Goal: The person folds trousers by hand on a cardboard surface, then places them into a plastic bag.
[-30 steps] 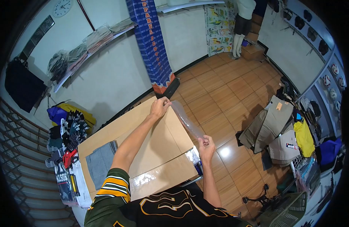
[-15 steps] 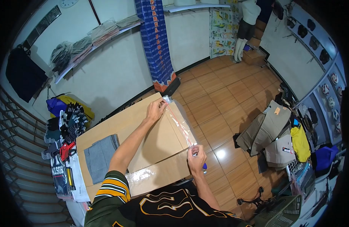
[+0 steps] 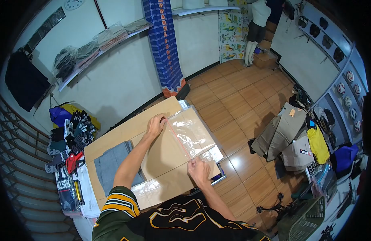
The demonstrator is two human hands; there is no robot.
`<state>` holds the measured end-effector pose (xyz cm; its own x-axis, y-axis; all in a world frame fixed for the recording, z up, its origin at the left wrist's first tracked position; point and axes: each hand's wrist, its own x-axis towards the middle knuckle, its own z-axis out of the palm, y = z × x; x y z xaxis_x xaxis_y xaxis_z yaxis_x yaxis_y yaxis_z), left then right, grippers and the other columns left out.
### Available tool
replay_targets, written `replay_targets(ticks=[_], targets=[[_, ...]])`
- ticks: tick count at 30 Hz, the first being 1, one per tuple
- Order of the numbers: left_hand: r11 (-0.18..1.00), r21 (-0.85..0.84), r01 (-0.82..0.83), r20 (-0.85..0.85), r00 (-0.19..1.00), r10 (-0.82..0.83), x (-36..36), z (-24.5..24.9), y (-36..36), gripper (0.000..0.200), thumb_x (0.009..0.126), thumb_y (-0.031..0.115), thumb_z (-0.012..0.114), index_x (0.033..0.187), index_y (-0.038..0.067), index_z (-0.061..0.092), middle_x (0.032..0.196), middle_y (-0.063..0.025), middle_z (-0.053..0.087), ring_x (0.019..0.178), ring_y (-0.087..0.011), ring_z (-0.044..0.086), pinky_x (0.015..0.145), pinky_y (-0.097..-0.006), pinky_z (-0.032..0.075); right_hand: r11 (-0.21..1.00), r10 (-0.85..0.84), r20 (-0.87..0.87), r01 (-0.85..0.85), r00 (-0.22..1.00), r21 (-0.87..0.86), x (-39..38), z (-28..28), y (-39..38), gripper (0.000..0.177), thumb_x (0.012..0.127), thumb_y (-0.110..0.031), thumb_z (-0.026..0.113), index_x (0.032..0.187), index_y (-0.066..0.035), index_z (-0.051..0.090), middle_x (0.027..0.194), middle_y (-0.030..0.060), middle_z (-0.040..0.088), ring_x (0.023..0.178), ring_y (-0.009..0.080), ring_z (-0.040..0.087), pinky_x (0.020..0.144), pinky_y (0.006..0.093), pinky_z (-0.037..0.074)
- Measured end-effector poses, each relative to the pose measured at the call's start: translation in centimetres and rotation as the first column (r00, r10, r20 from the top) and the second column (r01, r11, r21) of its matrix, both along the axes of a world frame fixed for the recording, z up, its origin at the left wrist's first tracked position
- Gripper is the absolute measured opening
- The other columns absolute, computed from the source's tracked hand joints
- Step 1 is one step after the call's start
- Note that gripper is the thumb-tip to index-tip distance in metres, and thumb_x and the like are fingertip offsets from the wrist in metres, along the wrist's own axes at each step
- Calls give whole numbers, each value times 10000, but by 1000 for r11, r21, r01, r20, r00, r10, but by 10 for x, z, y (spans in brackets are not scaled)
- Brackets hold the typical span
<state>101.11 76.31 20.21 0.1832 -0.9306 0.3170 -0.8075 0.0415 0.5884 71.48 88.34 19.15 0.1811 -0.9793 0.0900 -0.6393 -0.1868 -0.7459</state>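
Note:
A clear plastic bag point(image 3: 192, 130) with a red strip along its near edge lies over the right part of the cardboard point(image 3: 155, 150). My left hand point(image 3: 155, 125) pinches the bag's far corner, at the upper end of the red strip. At the lower end of that strip, my right hand point(image 3: 199, 172) is closed on the other corner. The strip is stretched straight between both hands. Left of the bag, partly behind my left forearm, rests a folded grey garment point(image 3: 113, 164).
Stacked clothes and socks point(image 3: 75, 132) crowd the table's left side, with red-handled scissors point(image 3: 74, 161) among them. Brown trousers point(image 3: 280, 134) and a yellow garment point(image 3: 317, 144) are heaped at the right. A blue patterned pillar point(image 3: 163, 48) stands beyond the table.
Both hands have moved left and drawn the plastic bag from the cardboard's right edge onto its surface. More of the bag now lies flat and visible.

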Motion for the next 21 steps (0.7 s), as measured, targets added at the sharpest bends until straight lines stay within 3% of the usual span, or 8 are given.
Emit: replay_targets(ticks=[4, 11, 21], targets=[[998, 56, 20, 81, 996, -25, 26, 7, 33, 136, 883, 125, 678, 980, 29, 680, 976, -162, 704, 942, -361, 672, 809, -440, 524, 998, 53, -40, -54, 998, -12, 30, -3, 29, 185, 809, -208, 698, 772, -29, 679, 657, 221, 661, 634, 438, 663, 614, 523, 520], [1000, 9, 15, 155, 988, -16, 64, 12, 81, 129, 875, 112, 670, 958, 14, 673, 957, -163, 697, 936, -369, 661, 810, -449, 522, 985, 171, -43, -170, 984, 24, 66, 5, 69, 186, 829, -200, 675, 794, -18, 679, 678, 252, 657, 639, 455, 663, 610, 551, 518], [996, 79, -44, 224, 974, 25, 89, 11, 109, 147, 849, 134, 678, 956, 34, 683, 975, -161, 711, 975, -375, 662, 850, -474, 522, 987, 160, -59, -161, 985, -5, 96, 1, 106, 190, 835, -205, 676, 775, -25, 667, 665, 251, 650, 642, 458, 658, 608, 556, 511]])
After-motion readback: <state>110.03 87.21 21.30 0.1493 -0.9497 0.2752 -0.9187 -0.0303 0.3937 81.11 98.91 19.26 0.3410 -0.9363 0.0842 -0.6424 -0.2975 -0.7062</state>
